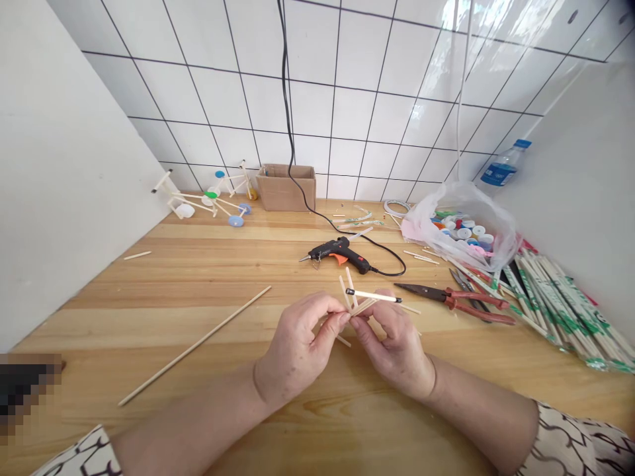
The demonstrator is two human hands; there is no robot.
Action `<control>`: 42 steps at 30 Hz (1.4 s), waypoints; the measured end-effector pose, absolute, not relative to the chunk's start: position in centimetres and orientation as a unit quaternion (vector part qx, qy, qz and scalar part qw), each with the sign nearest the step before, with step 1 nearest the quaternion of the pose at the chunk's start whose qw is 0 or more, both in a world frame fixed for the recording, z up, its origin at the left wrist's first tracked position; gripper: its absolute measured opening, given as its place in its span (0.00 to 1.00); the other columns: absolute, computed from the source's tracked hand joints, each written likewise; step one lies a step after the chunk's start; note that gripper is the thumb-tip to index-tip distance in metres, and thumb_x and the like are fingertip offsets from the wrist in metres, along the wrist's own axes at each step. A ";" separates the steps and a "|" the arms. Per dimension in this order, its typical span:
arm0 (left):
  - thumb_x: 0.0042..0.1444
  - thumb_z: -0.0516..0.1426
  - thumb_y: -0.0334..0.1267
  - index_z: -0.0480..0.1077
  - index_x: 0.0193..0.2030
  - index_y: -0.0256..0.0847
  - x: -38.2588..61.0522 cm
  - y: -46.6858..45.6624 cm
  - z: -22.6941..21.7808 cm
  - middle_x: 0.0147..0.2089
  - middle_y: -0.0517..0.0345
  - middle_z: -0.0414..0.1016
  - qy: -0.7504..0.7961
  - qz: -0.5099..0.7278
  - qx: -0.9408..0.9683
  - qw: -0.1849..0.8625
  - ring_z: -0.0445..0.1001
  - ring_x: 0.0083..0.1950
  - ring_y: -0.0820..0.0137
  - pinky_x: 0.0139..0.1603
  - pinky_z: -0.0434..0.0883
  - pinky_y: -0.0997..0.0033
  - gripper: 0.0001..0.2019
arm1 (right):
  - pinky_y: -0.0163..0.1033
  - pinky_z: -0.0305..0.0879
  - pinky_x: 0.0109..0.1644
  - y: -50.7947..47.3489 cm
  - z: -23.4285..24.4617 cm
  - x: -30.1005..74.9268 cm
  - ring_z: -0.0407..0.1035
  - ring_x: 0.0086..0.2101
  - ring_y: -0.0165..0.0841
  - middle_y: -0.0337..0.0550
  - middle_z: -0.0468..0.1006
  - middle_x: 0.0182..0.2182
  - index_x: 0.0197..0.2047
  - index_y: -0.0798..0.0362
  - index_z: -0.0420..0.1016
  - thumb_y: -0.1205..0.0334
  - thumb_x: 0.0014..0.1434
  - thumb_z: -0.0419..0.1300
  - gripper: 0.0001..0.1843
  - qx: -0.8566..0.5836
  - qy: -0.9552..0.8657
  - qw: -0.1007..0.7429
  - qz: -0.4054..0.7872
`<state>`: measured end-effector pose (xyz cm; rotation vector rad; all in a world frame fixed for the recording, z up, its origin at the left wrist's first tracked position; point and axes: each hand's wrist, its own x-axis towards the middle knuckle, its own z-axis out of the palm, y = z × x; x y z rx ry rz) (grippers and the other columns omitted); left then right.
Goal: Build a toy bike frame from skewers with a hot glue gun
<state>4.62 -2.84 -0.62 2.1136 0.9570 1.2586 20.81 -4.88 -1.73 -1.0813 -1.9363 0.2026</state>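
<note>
Between my two hands is a small frame of wooden sticks, with a black-tipped crosspiece at its top right. My left hand pinches its near left corner between thumb and forefinger. From the other side my right hand closes on the same frame, fingertips almost meeting the left ones. Two short sticks poke up above the fingers. Parts of the frame are hidden by my fingers. Just beyond my hands a black hot glue gun with an orange trigger lies on its side.
Left lies a long stick. Stick models with bottle-cap wheels and a cardboard box stand at the back. Right are pliers, wrapped stick bundles, a plastic bag of caps and a water bottle. A black cord hangs down.
</note>
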 end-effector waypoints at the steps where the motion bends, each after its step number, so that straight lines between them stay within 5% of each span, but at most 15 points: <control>1: 0.59 0.53 0.31 0.68 0.30 0.40 4.6 -2.9 -0.6 0.26 0.63 0.72 0.352 0.463 0.775 0.248 0.70 0.27 0.76 0.31 0.67 0.79 0.07 | 0.41 0.64 0.39 -4.9 -1.7 20.8 0.70 0.29 0.32 0.39 0.77 0.27 0.35 0.49 0.69 0.69 0.61 0.53 0.07 -0.434 -0.782 0.440 0.078; 15: 0.60 0.52 0.32 0.69 0.30 0.40 4.7 -3.1 -0.7 0.27 0.62 0.73 0.370 0.453 0.762 0.277 0.71 0.29 0.75 0.33 0.67 0.78 0.08 | 0.40 0.62 0.39 -4.6 -1.8 20.8 0.70 0.30 0.32 0.39 0.77 0.28 0.36 0.50 0.68 0.70 0.61 0.53 0.06 -0.422 -0.790 0.440 0.058; 23: 0.60 0.53 0.38 0.70 0.34 0.40 3.5 -1.1 0.2 0.30 0.62 0.72 0.398 0.411 0.701 0.425 0.70 0.33 0.73 0.36 0.66 0.76 0.08 | 0.38 0.66 0.39 -4.6 -0.3 21.6 0.73 0.33 0.33 0.41 0.78 0.31 0.38 0.50 0.70 0.58 0.64 0.53 0.07 -0.436 -0.763 0.462 0.120; 33: 0.56 0.57 0.46 0.68 0.29 0.38 1.8 1.9 -0.2 0.28 0.61 0.68 0.297 0.358 0.640 0.611 0.65 0.33 0.72 0.39 0.63 0.72 0.13 | 0.47 0.63 0.52 -1.8 -2.0 23.4 0.67 0.48 0.39 0.49 0.74 0.47 0.51 0.52 0.68 0.58 0.58 0.59 0.17 -0.485 -0.746 0.439 0.126; 42: 0.52 0.59 0.47 0.72 0.29 0.38 1.5 2.1 0.1 0.27 0.60 0.70 0.304 0.332 0.651 0.612 0.66 0.33 0.71 0.39 0.63 0.72 0.13 | 0.34 0.62 0.32 -2.1 -1.5 21.7 0.67 0.27 0.29 0.40 0.76 0.25 0.32 0.55 0.76 0.58 0.61 0.55 0.12 -0.475 -0.751 0.383 0.252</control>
